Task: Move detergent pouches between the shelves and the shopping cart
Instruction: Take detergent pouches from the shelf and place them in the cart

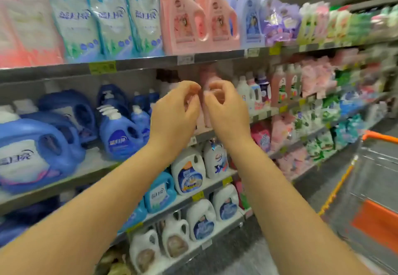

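A pale pink detergent pouch (pixel 207 76) stands upright on the second shelf (pixel 215 132), partly hidden behind my hands. My left hand (pixel 174 115) and my right hand (pixel 228 113) are raised side by side just in front of it. Their fingers are loosely curled and the fingertips nearly meet. Motion blur hides whether any fingertip touches the pouch; neither hand closes round it. Blue-and-white pouches (pixel 112 22) and pink pouches (pixel 25 31) line the top shelf at left. The shopping cart (pixel 366 167), with an orange handle (pixel 381 135), stands at the right edge.
Pink and lilac jugs (pixel 193 16) fill the top shelf centre. Blue jugs (pixel 38 145) sit left of my hands, white jugs (pixel 189 171) on the shelves below. More pouches in pink and green (pixel 312 128) run along the shelves toward the cart. The grey aisle floor (pixel 247 242) lies below.
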`<move>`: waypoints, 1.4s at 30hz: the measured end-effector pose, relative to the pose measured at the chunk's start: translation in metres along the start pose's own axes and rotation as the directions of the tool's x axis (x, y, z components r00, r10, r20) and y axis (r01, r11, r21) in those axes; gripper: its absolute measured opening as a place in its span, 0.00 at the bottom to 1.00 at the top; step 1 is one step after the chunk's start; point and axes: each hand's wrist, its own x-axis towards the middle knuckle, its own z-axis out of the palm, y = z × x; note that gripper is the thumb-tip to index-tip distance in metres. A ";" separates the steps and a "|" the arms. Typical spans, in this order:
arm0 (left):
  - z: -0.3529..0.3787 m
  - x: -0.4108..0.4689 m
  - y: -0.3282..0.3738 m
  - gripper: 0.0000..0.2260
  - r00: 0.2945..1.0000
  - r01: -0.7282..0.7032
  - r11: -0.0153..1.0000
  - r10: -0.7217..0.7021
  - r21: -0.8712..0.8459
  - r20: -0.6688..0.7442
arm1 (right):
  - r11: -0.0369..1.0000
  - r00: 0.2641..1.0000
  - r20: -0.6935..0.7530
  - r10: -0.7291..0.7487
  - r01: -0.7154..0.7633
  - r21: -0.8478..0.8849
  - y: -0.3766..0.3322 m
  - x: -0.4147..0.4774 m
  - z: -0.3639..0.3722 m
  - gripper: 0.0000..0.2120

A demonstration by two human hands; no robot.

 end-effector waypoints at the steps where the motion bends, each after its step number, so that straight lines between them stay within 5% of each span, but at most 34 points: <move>1: 0.011 -0.017 0.017 0.09 1.000 0.005 1.000 -0.005 -0.030 0.009 | 0.999 0.999 -0.024 0.036 -0.036 -0.015 0.010 -0.015 -0.024 0.08; 7: 0.108 -0.098 0.093 0.10 0.978 0.163 0.961 -0.128 -0.222 0.167 | 0.962 0.959 -0.170 0.226 -0.247 -0.116 0.088 -0.090 -0.150 0.05; 16: 0.284 -0.201 0.146 0.14 0.827 0.400 0.899 -0.270 -0.178 0.493 | 0.736 0.781 -0.345 0.522 -0.616 -0.281 0.231 -0.165 -0.312 0.13; 25: 0.412 -0.288 0.130 0.26 0.530 0.478 0.877 -0.331 0.047 0.781 | 0.485 0.519 -0.349 0.780 -0.854 -0.187 0.353 -0.220 -0.337 0.23; 30: 0.487 -0.332 0.097 0.31 0.302 0.488 0.852 -0.370 0.191 0.879 | 0.283 0.306 -0.363 0.880 -0.952 -0.117 0.430 -0.236 -0.335 0.28; 37: 0.588 -0.379 0.048 0.32 0.029 0.454 0.803 -0.447 0.387 0.894 | 0.018 0.003 -0.347 0.938 -0.999 0.039 0.541 -0.256 -0.328 0.29; 42: 0.651 -0.404 0.025 0.30 -0.058 0.402 0.778 -0.505 0.484 0.861 | -0.094 -0.137 -0.337 0.931 -0.985 0.142 0.608 -0.260 -0.324 0.24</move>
